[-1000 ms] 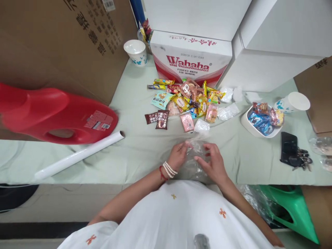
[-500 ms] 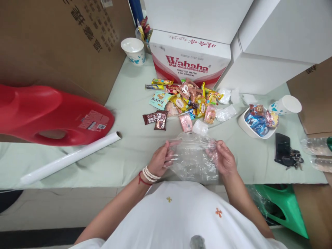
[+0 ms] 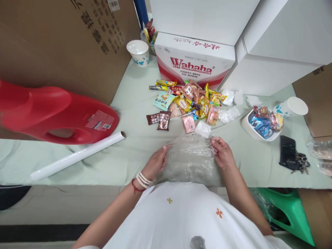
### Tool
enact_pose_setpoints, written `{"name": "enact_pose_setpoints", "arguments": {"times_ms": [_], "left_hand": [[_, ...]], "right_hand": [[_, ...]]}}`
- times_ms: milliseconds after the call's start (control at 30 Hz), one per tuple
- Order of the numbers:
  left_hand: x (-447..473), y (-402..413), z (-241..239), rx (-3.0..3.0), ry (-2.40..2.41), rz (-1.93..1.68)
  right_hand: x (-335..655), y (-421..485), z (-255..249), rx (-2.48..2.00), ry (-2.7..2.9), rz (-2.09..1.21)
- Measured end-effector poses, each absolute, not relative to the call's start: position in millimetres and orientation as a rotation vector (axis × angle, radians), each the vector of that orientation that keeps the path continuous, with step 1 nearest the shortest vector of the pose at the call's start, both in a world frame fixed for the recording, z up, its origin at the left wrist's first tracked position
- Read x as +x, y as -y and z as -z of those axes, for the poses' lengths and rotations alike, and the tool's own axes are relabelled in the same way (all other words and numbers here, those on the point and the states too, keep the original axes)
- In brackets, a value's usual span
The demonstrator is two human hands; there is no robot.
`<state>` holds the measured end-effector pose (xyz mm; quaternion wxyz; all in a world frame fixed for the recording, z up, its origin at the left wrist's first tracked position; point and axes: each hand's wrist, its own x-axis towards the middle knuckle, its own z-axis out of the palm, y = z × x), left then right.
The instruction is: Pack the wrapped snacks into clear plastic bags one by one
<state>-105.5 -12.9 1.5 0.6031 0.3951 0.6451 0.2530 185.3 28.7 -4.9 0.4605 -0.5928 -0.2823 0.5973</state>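
A clear plastic bag [image 3: 191, 159] is stretched flat between my two hands at the table's front edge. My left hand [image 3: 157, 159] pinches its left side, and beaded bracelets circle that wrist. At the upper right corner, my right hand [image 3: 221, 150] grips the bag between thumb and fingers. Just beyond the bag lies a pile of wrapped snacks [image 3: 193, 98]. Two brown cocoa packets [image 3: 163, 121] sit on the pile's left, and a pink packet [image 3: 188, 123] and a crumpled white wrapper [image 3: 203, 129] lie nearest the bag.
On the left are a red plastic jug [image 3: 64, 117] and a white tube [image 3: 77, 155]. A Wahaha box [image 3: 194, 62] stands behind the snacks, with a paper cup [image 3: 138, 53] beside it. To the right are a white tub [image 3: 249, 128] of snacks, a black case [image 3: 287, 149] and keys [image 3: 301, 160].
My fingers have shifted from inside the bag's opening to its outer sides, and the bag now lies flatter. The whole view has moved slightly.
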Motion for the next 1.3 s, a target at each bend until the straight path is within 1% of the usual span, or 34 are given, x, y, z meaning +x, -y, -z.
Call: {"name": "enact_pose_setpoints", "arguments": {"times_ms": [100, 133, 167, 200, 267, 300, 367, 433, 600, 633, 700, 800, 833, 867, 933, 1000, 1067, 1133, 1200, 1300], "left_hand": [[-109, 23, -2, 1.477, -2.029, -0.704], [-107, 26, -3, 1.703, -2.116, -0.752], [-105, 28, -3, 1.947, -2.089, -0.784], [-101, 28, -3, 2.192, -1.941, -0.78], [-93, 25, 0, 2.542, -1.506, -0.65], [-90, 21, 2, 2.612, -1.347, -0.558], [-88, 11, 10, 2.599, -1.275, -0.398], [-90, 2, 18, 2.505, -1.366, -0.297], [-96, 3, 31, 2.444, -1.424, -0.22], [-95, 5, 32, 2.451, -1.408, -0.218], [-92, 11, 32, 2.459, -1.367, -0.21], [-89, 16, 30, 2.427, -1.384, -0.191], [-88, 17, 30, 2.413, -1.396, -0.185], [-88, 18, 29, 2.402, -1.4, -0.179], [-88, 19, 29, 2.397, -1.39, -0.177], [-89, 19, 29, 2.402, -1.38, -0.185], [-89, 20, 30, 2.405, -1.38, -0.195], [-89, 21, 31, 2.403, -1.381, -0.207], [-88, 24, 32, 2.395, -1.392, -0.223], [-88, 28, 34, 2.365, -1.424, -0.256]], "right_hand": [[179, -32, 7, -1.489, 0.757, -1.378], [176, -32, 7, -1.494, 0.787, -1.364], [173, -32, 7, -1.499, 0.823, -1.355], [170, -32, 7, -1.508, 0.864, -1.352], [170, -31, 7, -1.549, 0.944, -1.358], [172, -32, 6, -1.581, 0.982, -1.365], [185, -33, 4, -1.655, 1.053, -1.36], [205, -35, 1, -1.729, 1.099, -1.289], [241, -29, -10, -1.881, 1.059, -0.865], [241, -24, -12, -1.883, 1.099, -0.825], [236, -11, -14, -1.824, 1.326, -0.902], [231, 2, -14, -1.645, 1.759, -1.181], [232, 1, -14, -1.648, 1.813, -1.18], [233, -3, -16, -1.69, 1.82, -1.112], [230, -21, -22, -1.795, 1.787, -0.863], [212, -49, -31, -1.832, 1.869, -0.671], [176, -81, -38, -1.869, 2.049, -0.58], [131, -108, -40, -2.03, 2.194, -0.494], [90, -126, -38, -2.195, 2.279, -0.495], [63, -131, -36, -2.219, 2.334, -0.492]]}}
